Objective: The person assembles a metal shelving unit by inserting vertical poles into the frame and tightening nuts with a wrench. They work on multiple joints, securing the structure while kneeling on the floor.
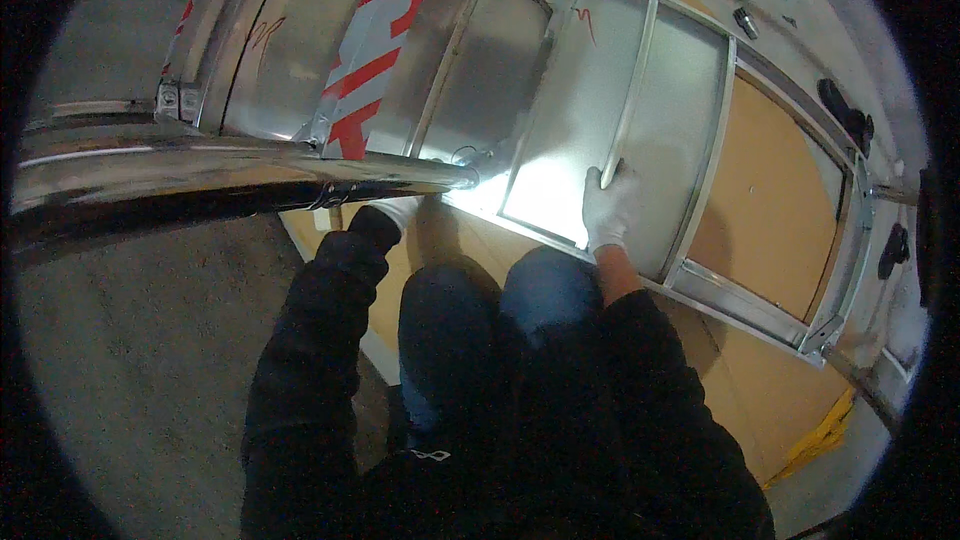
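Note:
My right hand (612, 210), in a pale glove, closes around the lower part of a slim metal bar (637, 80). The bar runs up across a grey panel (570, 90) to the far rail of a large metal frame (718, 125). Whether the bar is fixed at its near end, the hand hides. My left hand (400, 210), also gloved, is at the near edge of the frame, under a thick shiny tube (250, 175). The tube covers its fingers, so what they touch does not show. A bright patch of light falls on the panel between my hands.
Red-and-white tape (375, 50) wraps an upright post above the frame. Brown cardboard (480, 245) lies beneath the frame and my knees. A small metal cylinder (745, 22) and dark objects (845, 112) lie beyond the far side. Grey floor (190, 360) spreads to the left.

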{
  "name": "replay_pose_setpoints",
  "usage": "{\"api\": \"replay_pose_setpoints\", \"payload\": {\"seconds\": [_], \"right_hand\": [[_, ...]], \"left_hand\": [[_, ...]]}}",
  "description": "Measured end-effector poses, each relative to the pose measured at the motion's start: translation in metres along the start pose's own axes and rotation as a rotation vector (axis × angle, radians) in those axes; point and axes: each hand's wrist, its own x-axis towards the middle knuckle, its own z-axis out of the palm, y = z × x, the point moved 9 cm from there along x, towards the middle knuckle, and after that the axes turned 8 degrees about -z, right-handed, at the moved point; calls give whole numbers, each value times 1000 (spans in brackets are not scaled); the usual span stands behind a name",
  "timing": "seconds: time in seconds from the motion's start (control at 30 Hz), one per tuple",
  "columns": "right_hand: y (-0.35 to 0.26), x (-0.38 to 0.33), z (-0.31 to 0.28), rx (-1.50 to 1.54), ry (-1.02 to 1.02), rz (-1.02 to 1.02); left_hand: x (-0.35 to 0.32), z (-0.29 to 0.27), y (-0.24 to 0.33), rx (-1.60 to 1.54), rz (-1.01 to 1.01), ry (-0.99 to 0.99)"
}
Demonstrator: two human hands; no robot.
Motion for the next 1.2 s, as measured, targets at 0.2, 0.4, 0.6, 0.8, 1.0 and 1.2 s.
{"api": "replay_pose_setpoints", "payload": {"seconds": [0.2, 0.4, 0.6, 0.8, 1.0, 1.2], "right_hand": [[1, 2, 3, -65, -63, 36], [-8, -2, -9, -135, 14, 11], [-12, -6, -4, -211, 0, -51], [15, -4, 14, -21, 177, -109], [-2, -4, -3, -74, 61, -97], [25, -3, -8, 338, -66, -225]], "left_hand": [[7, 9, -21, 197, 5, 76], [2, 13, -13, 340, -21, -64], [-2, -2, -11, 405, -69, -211], [11, -4, -3, 279, -17, -168], [-4, -3, 6, 121, 12, 216], [3, -7, 4, -193, 55, 335]]}}
